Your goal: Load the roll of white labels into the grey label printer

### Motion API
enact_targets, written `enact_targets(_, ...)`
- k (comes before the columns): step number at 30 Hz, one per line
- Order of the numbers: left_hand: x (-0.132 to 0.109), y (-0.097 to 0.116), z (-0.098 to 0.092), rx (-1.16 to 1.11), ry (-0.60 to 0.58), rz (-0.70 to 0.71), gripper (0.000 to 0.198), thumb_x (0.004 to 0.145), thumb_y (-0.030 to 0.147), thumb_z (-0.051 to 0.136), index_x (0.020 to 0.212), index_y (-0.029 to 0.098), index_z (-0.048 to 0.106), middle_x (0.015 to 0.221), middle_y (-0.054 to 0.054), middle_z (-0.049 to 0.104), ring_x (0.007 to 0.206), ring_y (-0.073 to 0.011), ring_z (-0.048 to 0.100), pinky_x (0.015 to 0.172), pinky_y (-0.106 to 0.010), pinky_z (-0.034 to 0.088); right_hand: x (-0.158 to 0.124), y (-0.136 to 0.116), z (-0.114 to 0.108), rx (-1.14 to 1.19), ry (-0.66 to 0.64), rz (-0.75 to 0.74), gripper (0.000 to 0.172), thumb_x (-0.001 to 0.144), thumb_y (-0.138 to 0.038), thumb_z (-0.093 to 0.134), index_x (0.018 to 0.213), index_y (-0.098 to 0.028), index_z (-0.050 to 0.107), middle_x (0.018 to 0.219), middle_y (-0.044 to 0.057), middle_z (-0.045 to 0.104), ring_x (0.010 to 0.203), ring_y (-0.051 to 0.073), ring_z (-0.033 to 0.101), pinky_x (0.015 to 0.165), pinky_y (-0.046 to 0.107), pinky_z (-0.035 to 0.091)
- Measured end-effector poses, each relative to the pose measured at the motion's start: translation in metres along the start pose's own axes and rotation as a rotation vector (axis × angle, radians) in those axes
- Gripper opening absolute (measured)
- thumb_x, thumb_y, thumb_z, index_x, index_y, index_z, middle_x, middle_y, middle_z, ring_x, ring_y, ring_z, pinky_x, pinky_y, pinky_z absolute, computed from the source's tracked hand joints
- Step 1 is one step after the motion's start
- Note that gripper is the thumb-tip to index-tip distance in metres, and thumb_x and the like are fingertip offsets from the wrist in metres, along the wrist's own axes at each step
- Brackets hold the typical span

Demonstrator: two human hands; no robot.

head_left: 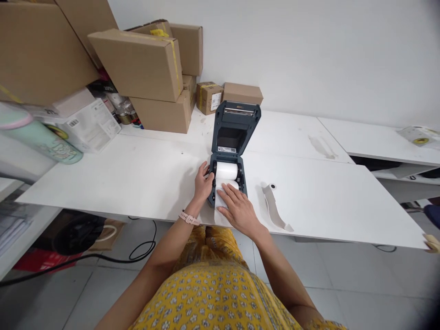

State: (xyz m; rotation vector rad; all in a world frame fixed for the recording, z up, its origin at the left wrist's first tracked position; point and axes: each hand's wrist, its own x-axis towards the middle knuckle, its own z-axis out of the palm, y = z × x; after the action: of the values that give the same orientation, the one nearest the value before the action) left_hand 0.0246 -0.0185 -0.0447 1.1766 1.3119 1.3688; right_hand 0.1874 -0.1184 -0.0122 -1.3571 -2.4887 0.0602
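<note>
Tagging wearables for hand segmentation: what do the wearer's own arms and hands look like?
Left hand and right hand are both ungloved. A pale pink strap with holes circles the left wrist; nothing on the right wrist. Forearms uncovered. Yellow top with small pale flower print.

The light is bright and even on the white table point(309, 197) and the wall point(326, 59). It seems to come from above and from my right, because a soft shadow point(185, 185) lies left of my left hand point(203, 184). The lid's metal bar point(239, 111) has a small shine. Under the table it is rather dim. The right corners become dark, and the lens stretches the bottle point(44, 140) at the left edge.
</note>
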Motion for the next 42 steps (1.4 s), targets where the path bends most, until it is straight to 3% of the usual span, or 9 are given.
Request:
enact_targets(13, 0.0, 0.004, 0.002, -0.007, 0.005, -0.022, 0.056, 0.087, 0.02, 0.058, 0.142, 0.012, 0.05, 0.147, -0.019, 0.058, 0.136, -0.0245, 0.057, 0.114, -0.04, 0.046, -0.004, 0.0, 0.001, 0.075, 0.001, -0.001, 0.054, 0.104, -0.048, 0.046, 0.15, -0.02, 0.05, 0.162, 0.013, 0.042, 0.151, 0.033, 0.038, 0.116, 0.054, 0.043)
enact_targets(17, -0.024, 0.005, 0.001, -0.002, 0.002, -0.106, 0.059, 0.091, 0.033, 0.061, 0.146, 0.019, 0.047, 0.153, -0.014, 0.053, 0.142, -0.0254, 0.051, 0.117, -0.042, 0.042, -0.009, -0.001, -0.005, 0.167, -0.006, 0.003, 0.055, 0.102, -0.05, 0.048, 0.15, -0.023, 0.051, 0.162, 0.013, 0.042, 0.152, 0.034, 0.037, 0.116, 0.058, 0.043)
enact_targets(20, -0.054, 0.003, -0.004, -0.039, -0.097, -0.134, 0.079, 0.082, 0.044, 0.074, 0.151, 0.023, 0.041, 0.156, -0.013, 0.05, 0.144, -0.0292, 0.048, 0.117, -0.043, 0.043, -0.003, 0.014, -0.029, 0.375, 0.052, -0.045, 0.044, 0.103, -0.05, 0.047, 0.139, -0.029, 0.062, 0.146, 0.007, 0.063, 0.14, 0.029, 0.054, 0.113, 0.054, 0.049)
enact_targets(22, -0.071, 0.002, -0.009, -0.097, -0.157, -0.164, 0.091, 0.077, 0.046, 0.08, 0.154, 0.024, 0.036, 0.155, -0.014, 0.051, 0.14, -0.0307, 0.052, 0.114, -0.044, 0.046, 0.019, 0.038, -0.053, 0.48, 0.277, 0.011, 0.038, 0.103, -0.05, 0.048, 0.13, -0.031, 0.068, 0.132, 0.005, 0.072, 0.127, 0.026, 0.065, 0.11, 0.05, 0.052)
enact_targets(25, -0.084, 0.005, -0.016, -0.139, -0.179, -0.203, 0.1, 0.072, 0.045, 0.084, 0.155, 0.022, 0.034, 0.154, -0.016, 0.052, 0.137, -0.032, 0.055, 0.113, -0.046, 0.047, 0.083, 0.09, -0.088, 0.503, 0.687, 0.146, 0.049, 0.1, -0.06, 0.048, 0.135, -0.029, 0.063, 0.14, 0.008, 0.065, 0.136, 0.028, 0.057, 0.118, 0.055, 0.042)
enact_targets(31, -0.084, 0.011, -0.023, -0.14, -0.216, -0.219, 0.107, 0.067, 0.047, 0.087, 0.156, 0.02, 0.034, 0.156, -0.018, 0.049, 0.141, -0.034, 0.051, 0.116, -0.047, 0.045, 0.202, 0.155, -0.115, 0.799, 0.571, 0.111, 0.078, 0.099, -0.075, 0.017, 0.13, -0.02, 0.062, 0.129, 0.008, 0.065, 0.132, 0.026, 0.058, 0.113, 0.056, 0.041)
enact_targets(34, -0.081, 0.008, -0.026, -0.145, -0.243, -0.221, 0.108, 0.066, 0.048, 0.087, 0.156, 0.023, 0.034, 0.158, -0.016, 0.047, 0.143, -0.0333, 0.05, 0.117, -0.046, 0.044, 0.182, 0.131, -0.111, 0.777, 0.621, 0.112, 0.071, 0.1, -0.073, 0.023, 0.116, -0.02, 0.069, 0.12, 0.006, 0.067, 0.124, 0.025, 0.061, 0.113, 0.052, 0.043)
enact_targets(38, -0.082, 0.0, -0.028, -0.15, -0.272, -0.214, 0.113, 0.067, 0.049, 0.087, 0.16, 0.025, 0.027, 0.165, -0.016, 0.037, 0.147, -0.0335, 0.044, 0.121, -0.048, 0.039, 0.094, 0.069, -0.091, 0.638, 0.71, 0.126, 0.042, 0.104, -0.056, 0.039, 0.115, -0.027, 0.068, 0.122, 0.005, 0.068, 0.121, 0.023, 0.062, 0.11, 0.043, 0.049)
enact_targets(42, -0.086, -0.006, -0.033, -0.179, -0.298, -0.196, 0.132, 0.06, 0.053, 0.091, 0.163, 0.029, 0.011, 0.172, -0.014, 0.018, 0.156, -0.032, 0.029, 0.125, -0.047, 0.031, 0.021, 0.025, -0.048, 0.511, 0.594, 0.147, 0.033, 0.103, -0.041, 0.045, 0.126, -0.029, 0.065, 0.131, 0.008, 0.068, 0.133, 0.026, 0.057, 0.114, 0.049, 0.046)
